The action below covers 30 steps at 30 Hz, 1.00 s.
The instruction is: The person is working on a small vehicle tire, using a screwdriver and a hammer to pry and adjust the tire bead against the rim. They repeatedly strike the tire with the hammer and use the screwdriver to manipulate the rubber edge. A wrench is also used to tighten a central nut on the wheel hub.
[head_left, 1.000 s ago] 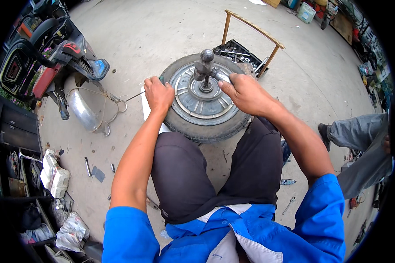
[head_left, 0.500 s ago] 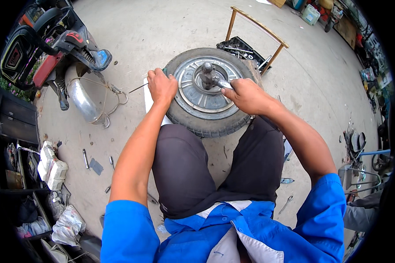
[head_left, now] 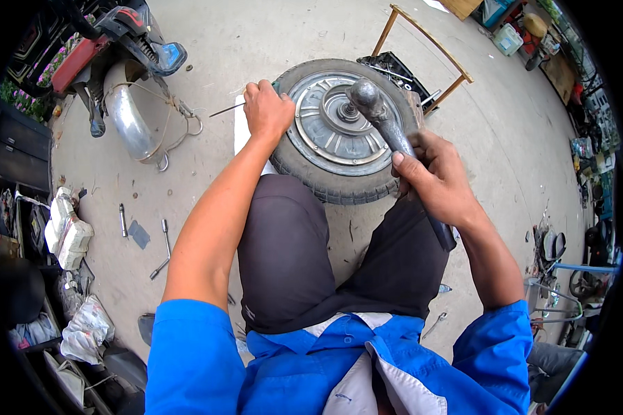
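- Tools lay jumbled in a black tray just beyond the wheel, long metal ones and small round pieces among them; the smallest were too fine to tell apart.
- Above that tray arched a wooden frame, a leg on either side.
- The wheel lay flat on the floor before the person's knees, hub upward, with a short axle standing at its middle.
- The right grip was clenched around the handle of a hammer, whose rounded end was raised over the wheel's right half, apart from the axle in view.
- The left grip, at the tyre's left edge, was curled tight on a thin rod that pointed left; a bit of green showed past the knuckles.
- On the left stood black shelves, split into compartments: one held grey and pink cloth, another dark odds and ends that could not be made out.
- Behind those, the black drawers were closed, their contents hidden.
- A crumpled plastic bag sat against the shelves; what it held could not be told. Near it leaned a white block.
- Far off at upper right stood a pale jug, its fill unclear.
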Tool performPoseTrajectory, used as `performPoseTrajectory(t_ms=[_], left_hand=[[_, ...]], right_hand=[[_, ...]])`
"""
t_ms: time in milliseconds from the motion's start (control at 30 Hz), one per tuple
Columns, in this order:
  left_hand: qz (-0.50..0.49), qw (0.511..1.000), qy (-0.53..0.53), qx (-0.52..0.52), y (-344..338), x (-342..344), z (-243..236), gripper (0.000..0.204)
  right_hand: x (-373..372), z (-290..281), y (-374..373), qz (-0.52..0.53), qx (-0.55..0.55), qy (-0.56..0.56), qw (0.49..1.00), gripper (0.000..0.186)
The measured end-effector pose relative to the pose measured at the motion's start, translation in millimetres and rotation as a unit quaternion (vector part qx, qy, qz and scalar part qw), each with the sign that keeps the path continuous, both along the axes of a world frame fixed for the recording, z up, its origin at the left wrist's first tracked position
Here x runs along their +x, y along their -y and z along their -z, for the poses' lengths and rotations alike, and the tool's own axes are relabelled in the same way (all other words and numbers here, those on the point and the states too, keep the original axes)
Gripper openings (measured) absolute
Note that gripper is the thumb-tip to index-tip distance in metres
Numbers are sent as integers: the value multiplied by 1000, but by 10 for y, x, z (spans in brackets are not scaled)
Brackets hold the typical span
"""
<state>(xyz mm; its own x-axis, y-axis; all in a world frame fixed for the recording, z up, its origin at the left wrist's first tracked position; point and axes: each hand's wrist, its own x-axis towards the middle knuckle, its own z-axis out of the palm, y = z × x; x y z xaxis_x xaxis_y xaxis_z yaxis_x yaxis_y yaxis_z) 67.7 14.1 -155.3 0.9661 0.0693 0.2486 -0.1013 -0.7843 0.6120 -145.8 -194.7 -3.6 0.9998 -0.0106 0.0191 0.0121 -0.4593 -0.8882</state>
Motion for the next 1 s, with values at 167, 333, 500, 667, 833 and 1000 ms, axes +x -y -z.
performPoseTrajectory(t_ms=[167, 333, 500, 667, 833, 1000], left_hand=[[-3, 1000, -8, -1, 0, -8, 7, 39], [-4, 1000, -11, 3, 32, 1, -2, 41], [-8, 1000, 17, 5, -2, 32, 65, 41], [-6, 1000, 22, 5, 43, 33, 38, 41], [-3, 1000, 0, 10, -3, 23, 15, 40], [-4, 1000, 4, -2, 28, -3, -10, 39]], right_hand=[[-6, -77, 26, -160, 124, -216, 955, 36], [148, 326, 201, -176, -297, -7, 939, 38], [190, 320, 74, -196, -332, 4, 923, 40], [320, 574, 214, -234, -349, 1, 907, 39], [285, 356, 95, -186, -327, -25, 926, 42], [339, 595, 166, -217, -383, 19, 898, 42]])
